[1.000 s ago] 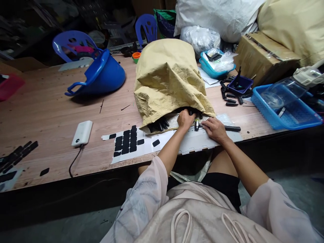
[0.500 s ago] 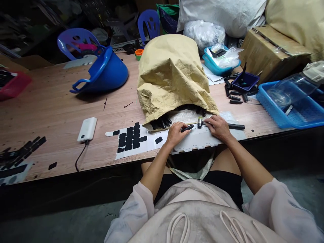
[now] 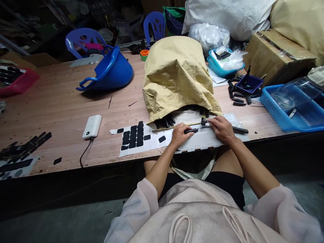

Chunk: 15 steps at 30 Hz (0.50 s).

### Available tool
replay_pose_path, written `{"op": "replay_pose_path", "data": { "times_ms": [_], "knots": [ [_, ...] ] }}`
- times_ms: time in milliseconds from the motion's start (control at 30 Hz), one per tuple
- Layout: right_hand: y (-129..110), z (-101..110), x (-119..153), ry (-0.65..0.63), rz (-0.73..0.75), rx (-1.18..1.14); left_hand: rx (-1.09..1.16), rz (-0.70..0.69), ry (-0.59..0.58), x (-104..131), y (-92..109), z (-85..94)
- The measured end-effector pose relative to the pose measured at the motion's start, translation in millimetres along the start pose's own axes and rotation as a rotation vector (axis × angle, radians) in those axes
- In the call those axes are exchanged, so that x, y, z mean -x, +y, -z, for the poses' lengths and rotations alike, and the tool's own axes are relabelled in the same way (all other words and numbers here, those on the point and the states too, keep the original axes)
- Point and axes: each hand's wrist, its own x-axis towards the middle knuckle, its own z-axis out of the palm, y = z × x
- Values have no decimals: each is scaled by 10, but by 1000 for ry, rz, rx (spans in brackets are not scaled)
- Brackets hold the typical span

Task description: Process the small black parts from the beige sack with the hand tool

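Note:
My left hand (image 3: 180, 135) is closed on a small black handle-like piece (image 3: 192, 130), which lies low over a white board (image 3: 197, 143) at the table's front edge. To its right, my right hand (image 3: 222, 129) grips a small hammer by the shaft. The hammer's head (image 3: 204, 121) is just right of the black piece and apart from it, and its black grip (image 3: 240, 130) sticks out behind the hand. Straight ahead lies a yellow sack (image 3: 177, 71), its mouth towards me, with several black pieces (image 3: 167, 120) showing inside.
Black stickers (image 3: 133, 136) on white backing and a white power bank (image 3: 92, 126) with a cable lie left. Behind are a tilted blue tub (image 3: 108, 72) and purple chairs (image 3: 154, 25). On the right stand a blue basket (image 3: 283, 114), a purple tray (image 3: 249, 83) and a cardboard box (image 3: 278, 50).
The hammer's head has turned in my right hand, and its pale face no longer shows. My left hand still holds the black piece, now levelled out. The whole view has shifted slightly.

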Motion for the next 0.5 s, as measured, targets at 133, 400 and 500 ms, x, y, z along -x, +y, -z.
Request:
{"op": "replay_pose_path", "data": {
  "times_ms": [133, 400, 500],
  "knots": [
    [-329, 68, -36, 22, -2, -134, 28, -8, -1, -4, -26, -9],
    [-676, -35, 81, -18, 47, -205, 58, -54, -27, -19, -72, 3],
    [-636, -47, 103, -35, 44, -144, 62, -52, -18, -20, -83, -8]
  ]
}}
